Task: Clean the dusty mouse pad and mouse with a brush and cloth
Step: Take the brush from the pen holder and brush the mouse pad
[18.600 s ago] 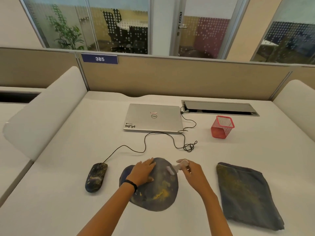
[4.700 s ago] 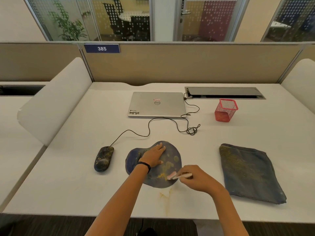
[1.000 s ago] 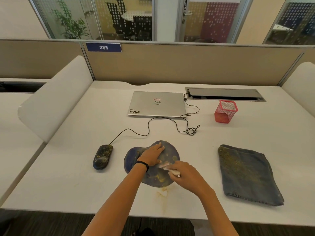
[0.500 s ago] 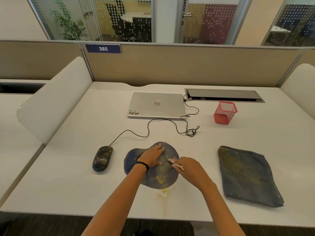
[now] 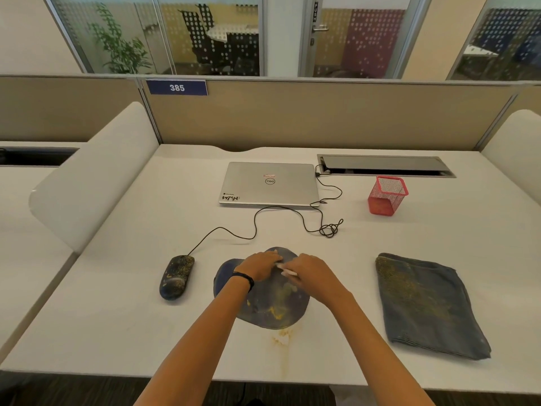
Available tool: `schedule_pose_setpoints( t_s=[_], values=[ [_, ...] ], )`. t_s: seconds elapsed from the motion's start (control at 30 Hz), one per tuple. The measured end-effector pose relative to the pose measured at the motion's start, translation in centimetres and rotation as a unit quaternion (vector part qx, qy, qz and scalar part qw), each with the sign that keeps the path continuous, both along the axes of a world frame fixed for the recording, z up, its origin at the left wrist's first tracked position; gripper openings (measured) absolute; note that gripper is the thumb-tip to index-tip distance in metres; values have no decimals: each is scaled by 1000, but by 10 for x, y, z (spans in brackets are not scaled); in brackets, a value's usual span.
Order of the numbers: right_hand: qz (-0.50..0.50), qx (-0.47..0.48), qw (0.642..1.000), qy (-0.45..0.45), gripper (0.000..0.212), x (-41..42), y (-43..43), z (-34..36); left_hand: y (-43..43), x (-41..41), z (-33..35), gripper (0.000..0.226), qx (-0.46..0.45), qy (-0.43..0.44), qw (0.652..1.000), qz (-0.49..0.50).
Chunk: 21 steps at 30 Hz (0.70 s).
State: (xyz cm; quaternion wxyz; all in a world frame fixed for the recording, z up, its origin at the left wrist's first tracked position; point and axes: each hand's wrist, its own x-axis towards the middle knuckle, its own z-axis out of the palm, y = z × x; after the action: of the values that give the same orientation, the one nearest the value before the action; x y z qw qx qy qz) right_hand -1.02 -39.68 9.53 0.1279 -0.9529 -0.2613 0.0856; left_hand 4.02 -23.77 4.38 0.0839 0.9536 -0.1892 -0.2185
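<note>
A dark blue mouse pad [image 5: 272, 306] with yellow dust lies on the white desk near the front edge. My left hand [image 5: 259, 266] rests flat on its far half, fingers straight. My right hand [image 5: 311, 275] grips a small pale brush [image 5: 288, 272], whose tip lies on the pad just beside my left fingers. A dusty dark mouse [image 5: 176, 276] sits to the left of the pad, its cable running back to the laptop. A folded grey-blue cloth [image 5: 424, 303] speckled with yellow dust lies to the right.
A closed silver laptop [image 5: 269, 183] sits at the back middle, a red mesh pen holder [image 5: 386, 194] to its right. A coil of cable [image 5: 330, 230] lies behind the pad. Yellow dust [image 5: 282, 339] marks the desk in front of the pad.
My right hand has moved the brush up the pad from its near edge to the far part beside my left fingers. My left hand has stayed on the pad.
</note>
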Motion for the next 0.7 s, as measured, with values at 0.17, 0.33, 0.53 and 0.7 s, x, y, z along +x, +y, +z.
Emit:
schedule_pose_setpoints(
  t_s=[0.17, 0.33, 0.53, 0.7],
  values=[
    [45, -25, 995, 88, 27, -5, 2, 4, 0, 1, -2, 51, -4, 5, 1000, 12],
    [12, -43, 988, 147, 48, -23, -2, 7, 0, -1, -4, 53, -10, 3, 1000, 17],
    [-15, -24, 999, 31, 28, -18, -14, 14, 0, -3, -6, 53, -11, -1, 1000, 18],
    [-80, 19, 996, 29, 30, -10, -25, -4, -3, -6, -8, 57, -7, -6, 1000, 13]
  ],
)
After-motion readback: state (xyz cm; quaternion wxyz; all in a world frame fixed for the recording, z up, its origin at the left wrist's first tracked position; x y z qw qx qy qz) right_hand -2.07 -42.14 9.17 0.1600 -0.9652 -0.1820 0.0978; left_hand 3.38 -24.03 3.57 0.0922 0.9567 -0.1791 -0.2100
